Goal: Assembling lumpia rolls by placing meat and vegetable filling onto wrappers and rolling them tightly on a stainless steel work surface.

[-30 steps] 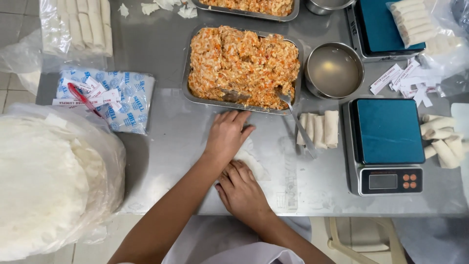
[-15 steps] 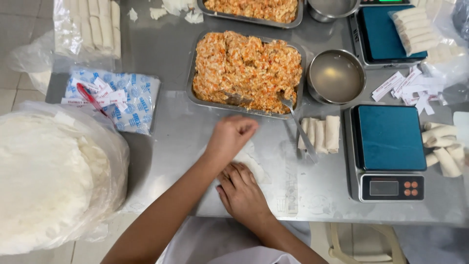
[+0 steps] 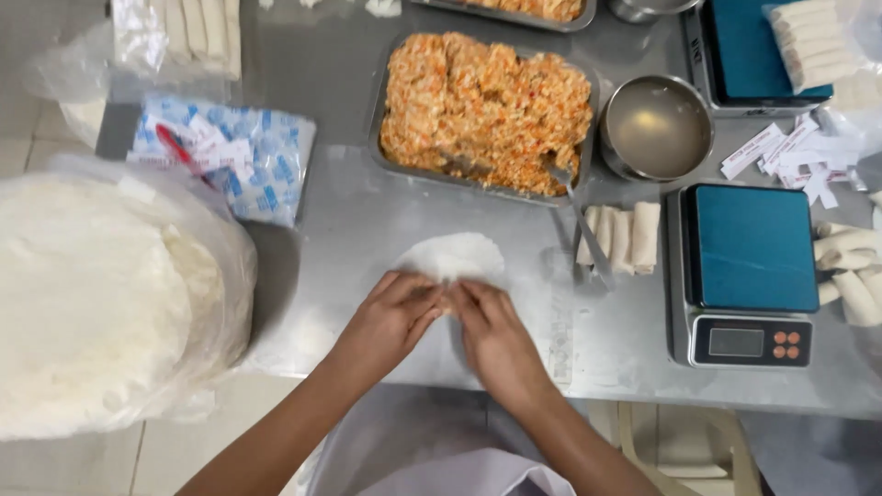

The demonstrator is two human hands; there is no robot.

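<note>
Both hands are lying side by side on the near edge of a thin white wrapper (image 3: 453, 258) spread flat on the steel table (image 3: 367, 230), the left hand (image 3: 388, 321) and right hand (image 3: 491, 331) pinching, it seems, at its rim, fingertips meeting. Just right, rolled pieces (image 3: 625, 237) are sitting beside tongs (image 3: 588, 241). Farther off, a tray of orange filling (image 3: 487, 110) is waiting, a blue-topped scale (image 3: 749, 266) flanking right.

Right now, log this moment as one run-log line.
left hand: on wrapper edge | right hand: on wrapper edge | wrapper: flat on table | filling tray: behind
</note>
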